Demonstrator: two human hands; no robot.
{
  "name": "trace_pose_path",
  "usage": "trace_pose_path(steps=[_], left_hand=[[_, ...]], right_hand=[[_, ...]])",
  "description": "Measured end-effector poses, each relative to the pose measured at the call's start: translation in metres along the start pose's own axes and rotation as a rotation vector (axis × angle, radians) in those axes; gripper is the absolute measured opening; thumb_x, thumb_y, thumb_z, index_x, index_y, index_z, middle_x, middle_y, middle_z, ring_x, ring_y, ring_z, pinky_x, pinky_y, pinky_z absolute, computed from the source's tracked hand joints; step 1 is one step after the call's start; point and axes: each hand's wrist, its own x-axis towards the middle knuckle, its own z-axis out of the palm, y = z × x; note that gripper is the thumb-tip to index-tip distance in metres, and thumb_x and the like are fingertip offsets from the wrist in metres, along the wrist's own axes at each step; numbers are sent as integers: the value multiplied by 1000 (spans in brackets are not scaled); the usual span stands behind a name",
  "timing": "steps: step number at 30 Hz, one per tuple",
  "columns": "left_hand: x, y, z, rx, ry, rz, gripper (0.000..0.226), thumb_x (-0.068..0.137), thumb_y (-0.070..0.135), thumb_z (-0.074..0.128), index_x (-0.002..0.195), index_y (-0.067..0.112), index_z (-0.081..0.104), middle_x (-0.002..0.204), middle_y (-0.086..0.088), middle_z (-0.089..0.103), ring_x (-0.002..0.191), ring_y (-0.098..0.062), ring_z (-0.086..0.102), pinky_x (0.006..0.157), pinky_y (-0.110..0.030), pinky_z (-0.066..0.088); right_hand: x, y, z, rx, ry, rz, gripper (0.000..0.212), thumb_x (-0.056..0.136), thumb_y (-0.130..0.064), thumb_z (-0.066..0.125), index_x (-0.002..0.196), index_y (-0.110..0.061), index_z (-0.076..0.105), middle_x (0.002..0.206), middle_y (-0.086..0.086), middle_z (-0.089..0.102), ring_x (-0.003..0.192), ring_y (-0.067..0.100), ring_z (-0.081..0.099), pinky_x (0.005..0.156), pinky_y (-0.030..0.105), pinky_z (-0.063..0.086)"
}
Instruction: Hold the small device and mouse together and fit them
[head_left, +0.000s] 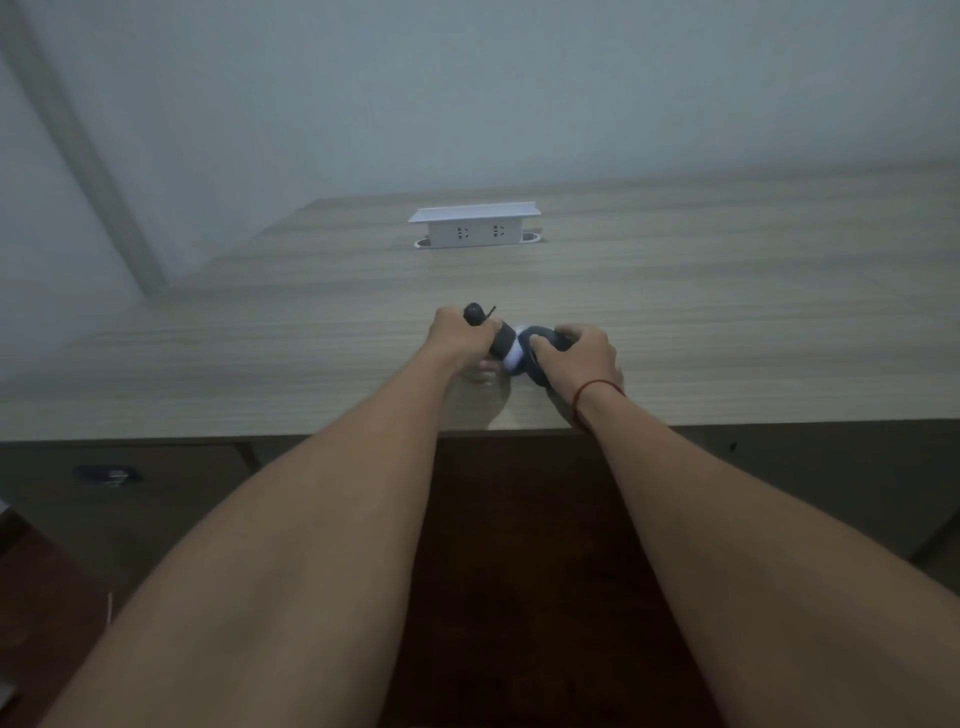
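Observation:
Both my hands work on one dark object (504, 340) with a white middle part, held just above the wooden table (727, 312) near its front edge. My left hand (460, 335) grips the object's left end, where a rounded black tip and a thin black strap stick out past the fingers. My right hand (582, 353) curls round a dark ring-shaped piece (540, 345) at the object's right end. A red string circles my right wrist. What the object is stays unclear in the dim light.
A white pop-up socket box (475, 226) with two outlets stands raised from the table farther back. A grey wall rises behind the table. Below the front edge lie a dark cabinet front and reddish-brown floor.

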Motion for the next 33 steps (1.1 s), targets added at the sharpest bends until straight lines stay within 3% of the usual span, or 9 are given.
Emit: trace_pose_path(steps=[2,4,7,10,16,22,25,30,33], left_hand=[[-7,1,-12,36,-205,-59,12,93,16,60,91,4,57,89,-18,68,64,-22,73,50,-26,57],[-13,-1,-21,64,-275,-90,11,93,17,60,89,7,57,83,-16,68,60,-20,71,50,-25,58],[-13,-7,-27,-20,-117,-33,11,92,17,62,89,7,58,91,-19,66,68,-23,69,52,-31,61],[-6,-10,-30,-2,73,39,21,91,15,62,107,0,60,111,-21,62,96,-35,67,77,-47,61],[0,4,-18,-127,79,115,23,92,16,60,109,1,59,113,-18,63,102,-31,66,66,-29,61],[6,-5,-8,279,183,162,34,90,24,61,112,-1,60,114,-20,63,104,-34,62,86,-35,52],[4,-5,-10,169,150,188,31,89,24,63,107,-1,62,109,-19,65,98,-32,64,87,-43,57],[-1,-7,-13,377,144,272,21,88,21,63,95,1,63,92,-12,62,87,-27,60,78,-35,52],[-2,2,-13,181,172,280,15,88,21,62,89,6,62,93,-14,64,92,-31,65,83,-43,58]], right_hand=[[0,2,0,-34,18,-11,44,80,-49,63,117,-24,62,114,3,68,98,22,58,83,33,42],[-2,2,2,-70,10,-43,49,82,-53,60,121,-22,60,119,4,66,109,25,59,95,39,45],[-7,1,3,-104,-29,-72,66,76,-65,59,126,-22,55,123,4,63,116,26,55,102,44,42],[-9,2,0,-183,-80,-98,81,64,-68,68,129,-23,50,125,3,56,117,24,51,100,45,45],[-2,1,-11,-162,-292,-97,68,67,-44,72,130,-31,49,129,1,55,121,26,49,105,47,40],[3,-1,-17,-95,-317,-83,64,70,-27,72,131,-29,53,133,4,55,123,28,50,106,47,42],[7,-3,-17,-59,-324,-64,56,72,-15,68,126,-29,58,131,5,58,121,29,53,105,45,44],[12,-6,-19,4,-365,-80,56,77,7,57,121,-26,61,131,9,56,119,28,54,103,42,48],[9,-6,-25,84,-323,-41,61,79,8,53,130,-25,54,136,9,46,117,29,53,97,38,51]])
